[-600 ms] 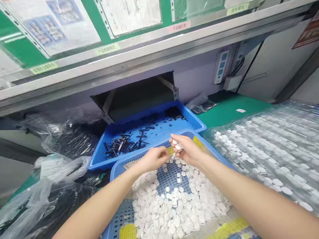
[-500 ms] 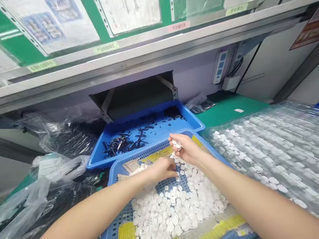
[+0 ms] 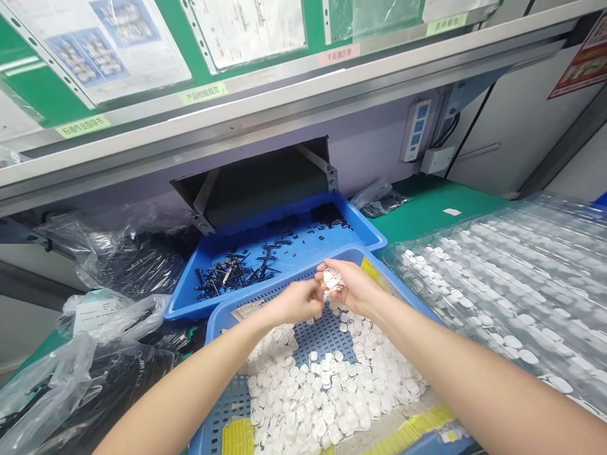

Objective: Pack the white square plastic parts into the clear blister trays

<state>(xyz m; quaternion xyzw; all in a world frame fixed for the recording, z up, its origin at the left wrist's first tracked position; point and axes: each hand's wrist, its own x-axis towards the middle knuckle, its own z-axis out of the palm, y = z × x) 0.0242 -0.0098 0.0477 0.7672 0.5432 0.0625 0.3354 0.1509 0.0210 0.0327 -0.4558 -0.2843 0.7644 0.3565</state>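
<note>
Nearly touching, the left hand (image 3: 294, 303) and right hand (image 3: 351, 287) meet above a perforated blue tray (image 3: 346, 254) heaped with small white pieces (image 3: 327, 392).
Far left, clear plastic bags (image 3: 111, 322) lie bunched over dark contents. The left hand curls toward the right, its fingers close to the cluster, but whether it has hold of anything cannot be told. Behind it, a shallow blue plastic tray (image 3: 279, 235) holds scattered black parts (image 3: 234, 275). The right hand is half closed and cupped, gripping a small cluster of the white pieces at its fingertips. Far right, a clear plastic blister tray (image 3: 502, 297) holds rows of similar white pieces.
</note>
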